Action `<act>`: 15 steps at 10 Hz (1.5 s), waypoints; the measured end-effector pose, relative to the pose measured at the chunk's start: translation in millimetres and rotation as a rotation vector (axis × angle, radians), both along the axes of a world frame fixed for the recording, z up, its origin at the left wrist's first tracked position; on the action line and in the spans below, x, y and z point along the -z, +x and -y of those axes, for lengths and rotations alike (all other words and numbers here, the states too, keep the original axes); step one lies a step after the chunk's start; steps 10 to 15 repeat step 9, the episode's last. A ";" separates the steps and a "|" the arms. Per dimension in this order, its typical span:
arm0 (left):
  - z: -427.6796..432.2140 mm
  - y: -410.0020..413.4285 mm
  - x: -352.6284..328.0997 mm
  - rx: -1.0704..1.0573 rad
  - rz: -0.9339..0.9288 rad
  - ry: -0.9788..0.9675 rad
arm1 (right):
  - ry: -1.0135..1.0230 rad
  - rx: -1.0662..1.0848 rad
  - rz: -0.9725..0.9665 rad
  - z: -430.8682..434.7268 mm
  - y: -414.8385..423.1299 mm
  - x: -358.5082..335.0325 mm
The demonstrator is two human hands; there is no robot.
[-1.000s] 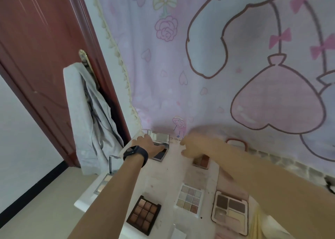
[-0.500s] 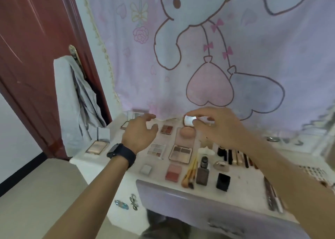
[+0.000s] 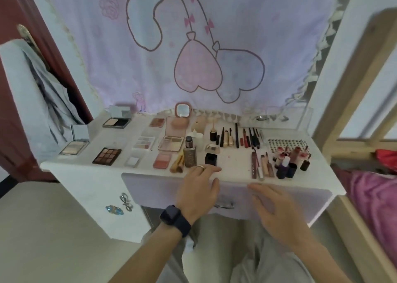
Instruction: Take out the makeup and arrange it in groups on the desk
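The white desk point(image 3: 234, 166) carries makeup laid out in groups. Open palettes sit at the left, among them a dark brown eyeshadow palette point(image 3: 106, 156) and a pale powder compact point(image 3: 74, 147). A foundation bottle point(image 3: 190, 151) and brushes point(image 3: 177, 164) stand in the middle. Pencils and mascaras point(image 3: 247, 137) lie further back, and lip glosses and small bottles point(image 3: 287, 162) stand at the right. My left hand point(image 3: 198, 189), with a ring and a dark watch, rests its straight fingers on the desk's front edge. My right hand point(image 3: 277, 211) hovers open in front of the lilac drawer point(image 3: 154, 188), holding nothing.
A small pink mirror point(image 3: 182, 110) stands at the back against a cartoon curtain point(image 3: 193, 46). A red-brown door point(image 3: 23, 46) with a grey garment point(image 3: 32, 93) hanging on it is at the left. A wooden bed frame point(image 3: 354, 89) and pink bedding point(image 3: 373, 199) are at the right.
Both hands have drawn back from the rear of the desk to its front edge. The small white item my right hand held is no longer in it. The view has pulled back.
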State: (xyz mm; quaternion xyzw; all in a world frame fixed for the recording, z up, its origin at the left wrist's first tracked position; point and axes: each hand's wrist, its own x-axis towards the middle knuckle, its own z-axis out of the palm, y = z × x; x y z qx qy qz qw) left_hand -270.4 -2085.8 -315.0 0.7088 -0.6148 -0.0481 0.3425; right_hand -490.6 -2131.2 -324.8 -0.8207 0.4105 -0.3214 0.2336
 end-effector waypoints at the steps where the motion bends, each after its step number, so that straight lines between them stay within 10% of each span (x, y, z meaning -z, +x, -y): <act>1: 12.0 -21.6 20.1 0.083 0.039 0.052 | -0.069 0.180 -0.050 -0.3 -22.2 28.4; 4: 47.1 -65.7 52.5 0.085 0.262 0.166 | -0.220 0.485 -0.256 30.6 -78.0 57.7; 15: 47.7 -71.0 79.8 0.043 0.323 0.145 | -0.103 0.356 -0.438 40.6 -100.0 53.8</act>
